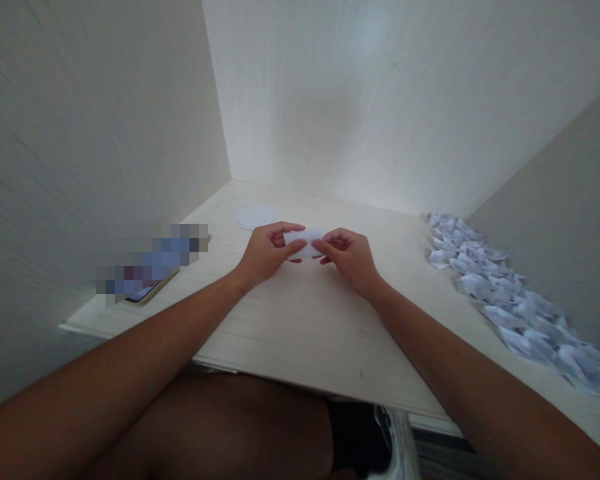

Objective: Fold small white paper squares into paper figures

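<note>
A small piece of white paper [304,244] is held up between my two hands, a little above the middle of the table. My left hand [269,252] pinches its left end, thumb in front and fingers behind. At the other end, my right hand [353,259] grips the paper between thumb and fingertips. The paper looks folded into a narrow strip, though its folds are too small to make out. Behind my left hand, a few flat white paper sheets [257,217] lie on the table.
Along the right wall runs a long pile of folded white paper pieces [500,287]. A phone [153,288], its screen pixelated, lies near the left wall. Walls enclose the pale table [300,327] at the back and both sides. My leg is below the front edge.
</note>
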Demonstrator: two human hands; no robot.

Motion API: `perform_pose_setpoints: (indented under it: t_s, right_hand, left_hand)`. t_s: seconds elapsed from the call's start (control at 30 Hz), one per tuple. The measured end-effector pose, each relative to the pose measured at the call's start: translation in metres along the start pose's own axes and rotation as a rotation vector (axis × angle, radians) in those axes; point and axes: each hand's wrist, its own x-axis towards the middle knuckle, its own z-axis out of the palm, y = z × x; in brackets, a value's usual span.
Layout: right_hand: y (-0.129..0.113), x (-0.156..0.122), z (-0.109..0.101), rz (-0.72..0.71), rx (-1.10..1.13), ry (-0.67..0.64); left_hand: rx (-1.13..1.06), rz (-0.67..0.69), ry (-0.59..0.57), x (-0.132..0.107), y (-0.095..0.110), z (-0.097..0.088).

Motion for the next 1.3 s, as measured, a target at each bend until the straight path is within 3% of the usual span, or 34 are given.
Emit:
perform_pose_setpoints:
  t_s: [0.2,0.53,0.9,1.13,1.3]
  right_hand:
    - [-0.004,-0.002,0.003,0.065,0.099,-0.001]
    - [0.003,0.001,0.001,-0.055,-0.044,0.017]
    - [0.004,0.002,0.001,-0.144,-0.097,-0.028]
    - [0.001,0.001,0.0,-0.048,0.024,-0.078]
    - [0.001,0.001,-0.002,-0.069,-0.02,-0.064]
  left_hand:
    - [-0.057,-0.004,0.071,-0.005,0.001,0.005]
    - [0.172,0.062,0.061,-0.004,-0.002,0.0]
    - [0.199,0.123,-0.093,-0.009,0.003,-0.003]
    - [0.116,0.061,-0.074,-0.009,0.001,-0.003]
    - [0.052,-0.003,-0.068,-0.008,0.003,-0.003]
